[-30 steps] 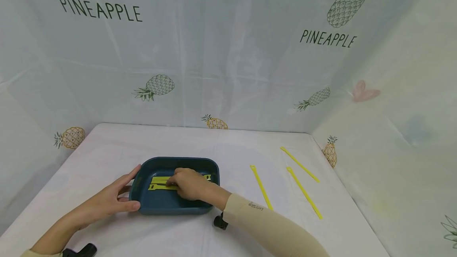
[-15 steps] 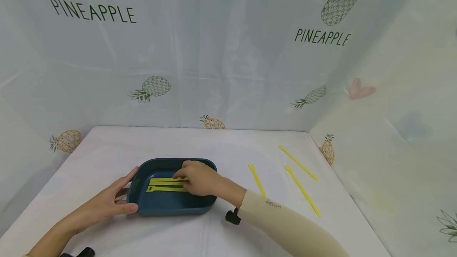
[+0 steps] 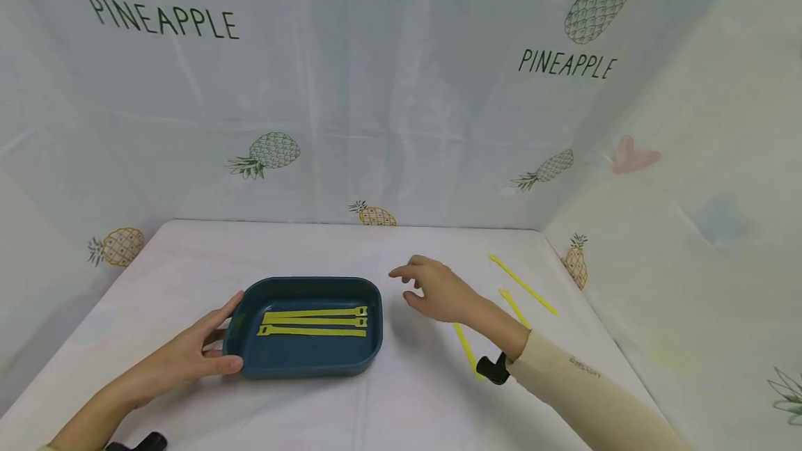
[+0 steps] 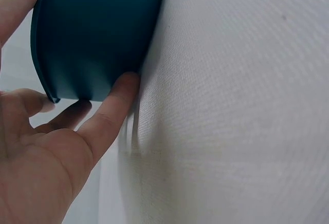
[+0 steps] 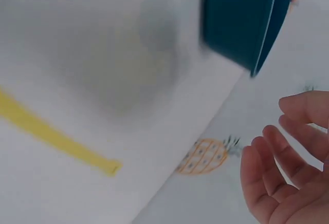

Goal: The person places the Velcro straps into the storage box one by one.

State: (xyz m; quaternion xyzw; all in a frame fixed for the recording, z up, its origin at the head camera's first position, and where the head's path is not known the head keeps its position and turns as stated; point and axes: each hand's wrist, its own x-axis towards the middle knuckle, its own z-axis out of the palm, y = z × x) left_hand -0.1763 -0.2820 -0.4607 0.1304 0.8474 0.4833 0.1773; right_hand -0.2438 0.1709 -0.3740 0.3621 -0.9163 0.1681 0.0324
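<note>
A dark blue rectangular tray (image 3: 307, 362) stands on the table. Three yellow hook-and-loop cable ties (image 3: 313, 331), each with a slotted head, lie lengthwise inside it. At the tray's left end, my left hand (image 3: 182, 360) rests its spread fingers and thumb against the outer wall. The left wrist view shows fingertips (image 4: 126, 82) touching that wall near the tabletop. My right hand (image 3: 441, 291) hovers right of the tray, fingers loosely bent and holding nothing. Under its forearm, one cable tie (image 3: 466, 350) on the table is partly hidden.
Two more yellow cable ties lie farther right: one tie (image 3: 523, 284) near the back right corner, another tie (image 3: 514, 306) partly covered by the right arm. A white cloth covers the table (image 3: 301, 416). A pineapple-printed curtain (image 3: 388, 89) hangs behind it.
My right hand has let go of the ties in the tray, lifted out and moved right over the table. The left hand stays against the tray.
</note>
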